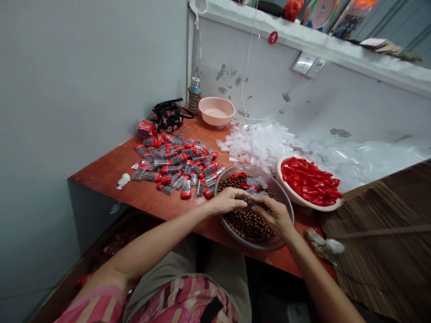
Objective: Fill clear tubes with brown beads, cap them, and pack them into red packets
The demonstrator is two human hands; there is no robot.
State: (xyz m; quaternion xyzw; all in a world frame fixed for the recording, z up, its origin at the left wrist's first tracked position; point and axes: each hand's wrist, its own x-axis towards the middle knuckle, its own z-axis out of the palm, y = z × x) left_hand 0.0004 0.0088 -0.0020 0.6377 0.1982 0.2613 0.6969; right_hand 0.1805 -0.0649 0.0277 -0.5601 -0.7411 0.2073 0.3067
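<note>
My left hand [230, 200] and my right hand [273, 214] meet above a metal bowl [290, 204]. Between their fingertips is a small clear plastic case [249, 204] that looks dark with beads inside; the fingers partly cover it. Both hands are closed on this case. Round brown beads [249, 226] fill the bowl beneath. On top of the beads lie some clear cases [253, 181] and red caps [238, 175]. To the left, a heap of filled cases with red ends [171, 169] spreads over the table.
A pale bowl of red caps [310, 181] stands right of the metal bowl, before a pile of clear empty cases [259, 139]. A pink basin [217, 112] and black handbag [167, 116] are at the back of the orange table [97, 175]. Cardboard [387, 242] lies right.
</note>
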